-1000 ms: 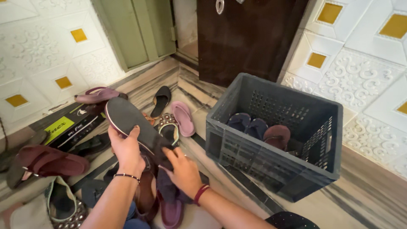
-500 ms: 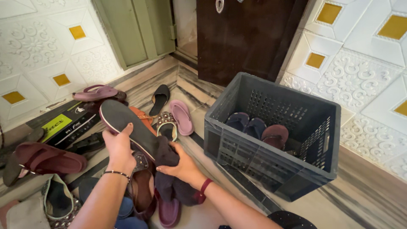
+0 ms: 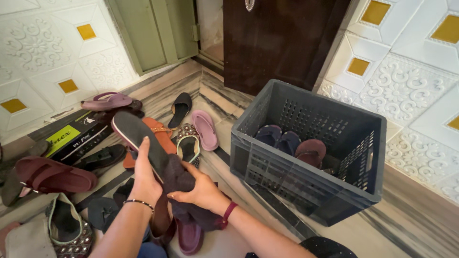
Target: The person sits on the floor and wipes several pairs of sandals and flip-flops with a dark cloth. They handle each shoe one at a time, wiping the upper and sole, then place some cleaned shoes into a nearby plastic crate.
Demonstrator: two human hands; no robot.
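While the left hand (image 3: 145, 177) grips the dark sandal (image 3: 138, 138) sole-up, the right hand (image 3: 200, 189) presses a dark cloth (image 3: 184, 184) against its heel end.

Left fingers: clamped round the sandal's middle, thumb along the sole's near edge, the rest hidden behind it.
Right fingers: together and curled, clamped on the cloth; the sandal's heel lies under them.
Sandal's place: held above the floor, toe pointing up and away beyond the left fingertips.
Change since a second ago: the right hand has slid over the cloth and now bunches it on the heel; earlier its fingers lay flatter on the sole. The sandal sits a little lower, and more of the orange sandal (image 3: 158, 133) shows behind it.
Unchanged: the grey crate (image 3: 306, 157), well right of the right fingers, holds the same slippers (image 3: 291, 143).
Near the fingers: a pink slipper (image 3: 205, 130) and a beaded shoe (image 3: 189, 145) just beyond them; a maroon sandal (image 3: 50, 174) and a shoe box (image 3: 71, 138) left of the left hand.
Hard to make out: the cloth's lower end merges with the dark footwear below the wrists; the sandal's upper side cannot be seen.
Cut off: shoes at the bottom-left edge.
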